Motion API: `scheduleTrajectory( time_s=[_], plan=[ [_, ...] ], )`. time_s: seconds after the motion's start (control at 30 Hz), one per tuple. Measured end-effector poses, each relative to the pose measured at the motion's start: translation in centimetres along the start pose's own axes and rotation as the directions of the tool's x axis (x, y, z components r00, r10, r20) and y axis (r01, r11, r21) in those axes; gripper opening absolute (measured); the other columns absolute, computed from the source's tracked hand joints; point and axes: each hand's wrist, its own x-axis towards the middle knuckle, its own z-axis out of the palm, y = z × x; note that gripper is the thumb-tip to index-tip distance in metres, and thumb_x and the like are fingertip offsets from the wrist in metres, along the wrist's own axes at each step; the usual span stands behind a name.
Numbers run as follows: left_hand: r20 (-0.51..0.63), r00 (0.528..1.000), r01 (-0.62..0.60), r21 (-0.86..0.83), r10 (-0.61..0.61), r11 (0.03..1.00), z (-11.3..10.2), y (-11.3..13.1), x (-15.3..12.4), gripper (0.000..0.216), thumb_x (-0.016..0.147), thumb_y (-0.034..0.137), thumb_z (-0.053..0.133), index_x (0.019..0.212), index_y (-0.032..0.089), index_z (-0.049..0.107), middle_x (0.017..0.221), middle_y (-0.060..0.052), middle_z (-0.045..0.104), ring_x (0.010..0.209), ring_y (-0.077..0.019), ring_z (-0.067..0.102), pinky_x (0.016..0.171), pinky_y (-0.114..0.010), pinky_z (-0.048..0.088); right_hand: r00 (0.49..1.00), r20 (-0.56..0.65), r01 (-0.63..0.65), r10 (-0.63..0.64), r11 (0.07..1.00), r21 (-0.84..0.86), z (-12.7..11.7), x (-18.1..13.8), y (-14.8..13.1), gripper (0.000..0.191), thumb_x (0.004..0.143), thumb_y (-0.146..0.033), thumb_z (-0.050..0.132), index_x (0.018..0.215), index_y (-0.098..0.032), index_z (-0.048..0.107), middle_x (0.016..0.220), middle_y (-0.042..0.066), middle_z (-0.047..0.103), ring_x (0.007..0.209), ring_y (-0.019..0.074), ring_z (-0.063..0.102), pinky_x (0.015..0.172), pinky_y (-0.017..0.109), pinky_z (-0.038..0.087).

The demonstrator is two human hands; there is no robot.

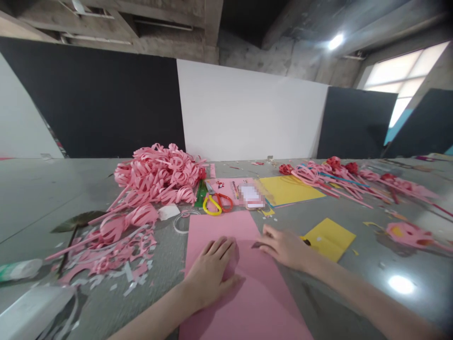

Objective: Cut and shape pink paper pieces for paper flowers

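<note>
A large sheet of pink paper [262, 302] lies lengthwise before me. My left hand [212, 269] rests flat on it, fingers stretched and thumb apart, holding nothing. At the sheet's right edge, my right hand [283, 245] has its fingers bent together. A small dark spot shows at those fingertips; whether it is an object or a shadow is unclear. Past the sheet's far edge lie scissors with yellow and red handles [213, 206]. A phone-like device [252, 196], partly blurred, is beside them on another pink sheet.
A heap of curled pink paper flowers [159, 172] stands far left, with paper scraps [116, 255] nearer. A roll of tape [182, 223] lies by the sheet. To the right are yellow sheets [292, 189], folded yellow paper [331, 238] and more paper flowers [336, 174]. A white box [35, 311] sits near left.
</note>
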Motion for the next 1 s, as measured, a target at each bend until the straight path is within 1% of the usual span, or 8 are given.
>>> scheduleTrajectory(
  time_s=[0.1,0.17,0.23,0.3,0.43,0.6,0.7,1.0],
  plan=[
    [0.004,1.0,0.01,0.002,-0.01,1.0,0.0,0.0,0.0,0.066,0.079,0.057,0.028,0.132,0.019,0.024,0.136,-0.007,0.03,0.124,-0.0241,0.025,0.101,-0.041,0.019,0.978,0.019,-0.204,0.208,0.928,0.313,-1.5,0.1,-0.2,0.024,0.086,-0.032,0.034,0.083,-0.018,0.053,0.071,0.0,0.052,0.061,0.0101,0.05,0.056,0.021,0.036],
    [0.007,1.0,0.014,0.007,-0.014,1.0,-0.1,0.1,0.0,0.066,0.079,0.057,0.029,0.132,0.019,0.023,0.136,-0.006,0.029,0.124,-0.0236,0.024,0.102,-0.041,0.019,0.936,0.189,-0.352,0.297,0.753,0.556,-2.2,0.2,-0.9,0.029,0.087,-0.036,0.03,0.073,-0.016,0.047,0.061,-0.002,0.05,0.051,0.0078,0.047,0.048,0.019,0.035],
    [0.019,1.0,0.019,0.015,-0.02,1.0,-0.2,0.1,0.0,0.065,0.079,0.056,0.029,0.133,0.019,0.022,0.137,-0.005,0.028,0.125,-0.0229,0.023,0.102,-0.04,0.019,0.866,0.403,-0.499,0.294,0.517,0.696,-2.4,0.3,-1.9,0.031,0.087,-0.038,0.027,0.072,-0.016,0.043,0.057,-0.003,0.05,0.041,0.0053,0.043,0.04,0.017,0.033],
    [0.037,0.999,0.028,0.022,-0.029,0.999,-0.2,0.2,0.0,0.066,0.08,0.056,0.028,0.133,0.018,0.021,0.138,-0.005,0.026,0.125,-0.0226,0.021,0.102,-0.04,0.019,0.808,0.533,-0.59,0.252,0.343,0.731,-2.0,0.3,-2.8,0.032,0.087,-0.039,0.027,0.071,-0.016,0.042,0.055,-0.003,0.051,0.038,0.0046,0.043,0.037,0.015,0.032],
    [0.057,0.997,0.047,0.033,-0.049,0.998,-0.2,0.3,0.0,0.067,0.079,0.057,0.027,0.133,0.018,0.02,0.138,-0.006,0.024,0.126,-0.0228,0.02,0.102,-0.04,0.019,0.789,0.583,-0.612,0.194,0.154,0.776,-0.4,0.2,-3.3,0.027,0.086,-0.035,0.029,0.071,-0.016,0.041,0.061,-0.001,0.056,0.043,0.0058,0.051,0.041,0.016,0.039],
    [0.069,0.994,0.086,0.044,-0.089,0.995,-0.2,0.8,0.1,0.068,0.079,0.057,0.026,0.133,0.016,0.021,0.138,-0.007,0.024,0.126,-0.0232,0.02,0.101,-0.04,0.02,0.792,0.588,-0.604,0.164,0.076,0.793,0.8,0.2,-2.6,0.029,0.087,-0.034,0.028,0.072,-0.015,0.043,0.062,0.002,0.058,0.045,0.0075,0.054,0.044,0.018,0.042],
    [0.055,0.992,0.108,0.046,-0.111,0.993,-0.1,1.1,0.1,0.068,0.079,0.056,0.026,0.133,0.016,0.022,0.138,-0.006,0.024,0.126,-0.0236,0.02,0.101,-0.041,0.02,0.773,0.612,-0.626,0.168,0.036,0.779,1.2,0.2,-2.4,0.031,0.087,-0.034,0.028,0.071,-0.014,0.045,0.062,0.004,0.058,0.045,0.0086,0.054,0.042,0.019,0.041],
    [0.036,0.983,0.178,0.044,-0.18,0.983,0.5,1.7,-0.1,0.066,0.08,0.052,0.028,0.133,0.013,0.023,0.138,-0.006,0.023,0.126,-0.0243,0.019,0.101,-0.043,0.021,0.774,0.606,-0.621,0.18,0.032,0.783,1.5,0.2,-2.2,0.034,0.087,-0.034,0.029,0.07,-0.012,0.048,0.062,0.005,0.058,0.047,0.0096,0.055,0.043,0.02,0.042]
  ],
)
